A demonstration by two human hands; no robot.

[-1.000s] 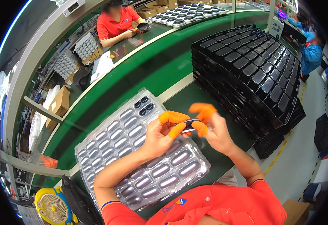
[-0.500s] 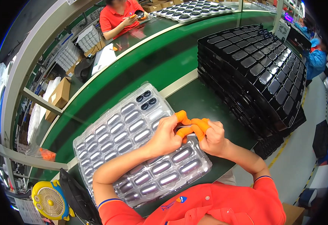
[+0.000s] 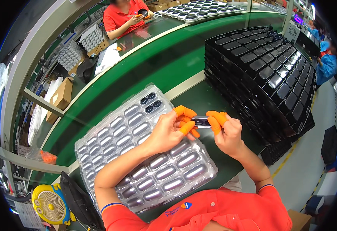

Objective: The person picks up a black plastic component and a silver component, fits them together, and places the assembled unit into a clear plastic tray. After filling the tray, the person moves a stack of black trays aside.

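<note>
a tall stack of glossy black moulded plastic trays [image 3: 261, 63] stands behind a translucent plastic tray with oval pockets [image 3: 116, 132]. the left hand [image 3: 170, 131] and right hand [image 3: 229, 135], orange-sheathed fingertips narrowed, pinch opposite ends of a small, dark, glossy oblong piece [image 3: 202, 122], its middle exposed between them.

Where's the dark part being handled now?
Head view, just right of centre: the dark part is held between the left hand and right hand, left of the black trays.
</note>
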